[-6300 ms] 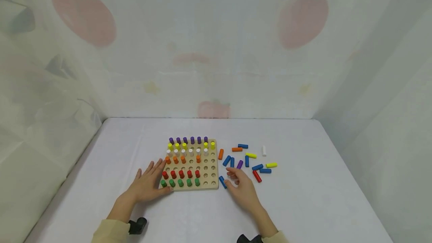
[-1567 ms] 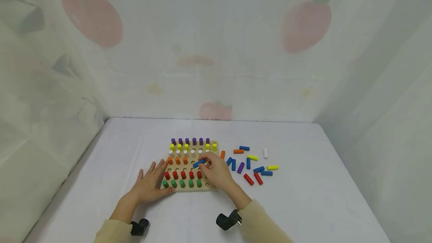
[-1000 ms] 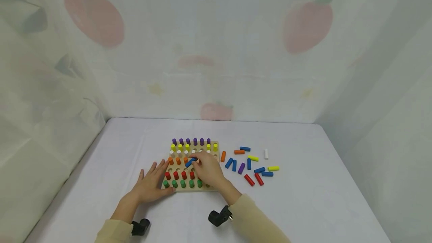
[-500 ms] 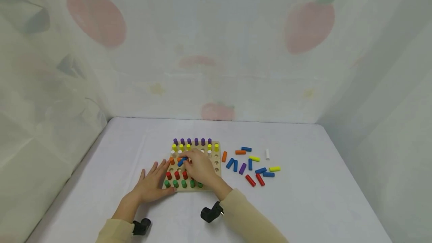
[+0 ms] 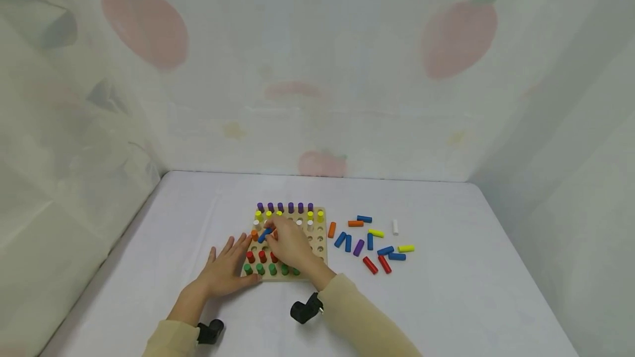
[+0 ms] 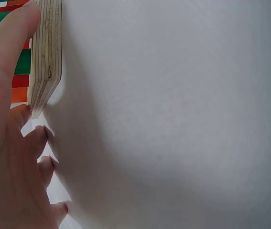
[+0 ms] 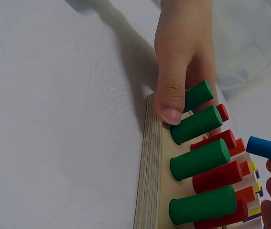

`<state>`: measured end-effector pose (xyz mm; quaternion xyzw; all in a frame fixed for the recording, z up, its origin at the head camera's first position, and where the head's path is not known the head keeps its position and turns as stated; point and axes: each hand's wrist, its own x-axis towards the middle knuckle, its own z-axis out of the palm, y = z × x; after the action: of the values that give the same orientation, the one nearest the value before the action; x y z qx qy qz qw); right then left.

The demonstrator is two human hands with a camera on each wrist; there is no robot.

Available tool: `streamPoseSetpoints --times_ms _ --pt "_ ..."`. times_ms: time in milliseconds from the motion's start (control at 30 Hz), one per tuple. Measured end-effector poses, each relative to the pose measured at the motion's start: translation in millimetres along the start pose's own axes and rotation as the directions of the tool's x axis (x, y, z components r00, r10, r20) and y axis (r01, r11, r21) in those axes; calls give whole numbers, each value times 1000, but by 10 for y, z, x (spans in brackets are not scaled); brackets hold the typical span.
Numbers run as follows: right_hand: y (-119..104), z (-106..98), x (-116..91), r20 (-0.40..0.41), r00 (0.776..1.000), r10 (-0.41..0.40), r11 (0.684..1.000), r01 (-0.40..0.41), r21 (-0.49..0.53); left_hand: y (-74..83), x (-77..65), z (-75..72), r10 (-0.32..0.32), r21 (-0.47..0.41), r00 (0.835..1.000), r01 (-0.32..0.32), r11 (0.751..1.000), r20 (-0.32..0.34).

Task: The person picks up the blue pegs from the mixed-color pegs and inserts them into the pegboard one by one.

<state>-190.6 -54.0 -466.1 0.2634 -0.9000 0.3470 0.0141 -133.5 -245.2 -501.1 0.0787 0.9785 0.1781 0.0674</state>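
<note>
My right hand (image 5: pixel 290 244) pinches a blue peg (image 5: pixel 265 235) between thumb and fingers, tilted above the left part of the wooden pegboard (image 5: pixel 315 243). In the right wrist view the blue peg (image 7: pixel 261 147) sticks out past the fingertips, over the standing pegs. My left hand (image 5: pixel 221 273) rests at the board's left side, fingers spread. Its thumb lies on the front left corner by a green peg (image 7: pixel 197 125). Rows of purple (image 5: pixel 290 207), yellow, white, orange, red (image 5: pixel 262 257) and green pegs stand in the board; the right hand hides some of them.
Loose pegs lie on the white table right of the board: several blue pegs (image 5: pixel 369 242), two red pegs (image 5: pixel 370 265), a purple peg (image 5: pixel 359 248), and orange (image 5: pixel 355 223), yellow (image 5: pixel 405 248) and white (image 5: pixel 395 227) ones. Black wrist cameras (image 5: pixel 305 310) sit below both hands.
The blue peg that lay by the board's front right is gone from there. With a blue peg pinched, my right hand has moved left across the board. My left hand has stayed at the edge.
</note>
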Motion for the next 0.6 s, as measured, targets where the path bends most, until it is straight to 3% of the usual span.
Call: streamPoseSetpoints --times_ms 600 --pt "-80 131 62 18 1000 15 1000 -15 -26 16 -23 -11 -5 -21 1000 5 1000 -1"
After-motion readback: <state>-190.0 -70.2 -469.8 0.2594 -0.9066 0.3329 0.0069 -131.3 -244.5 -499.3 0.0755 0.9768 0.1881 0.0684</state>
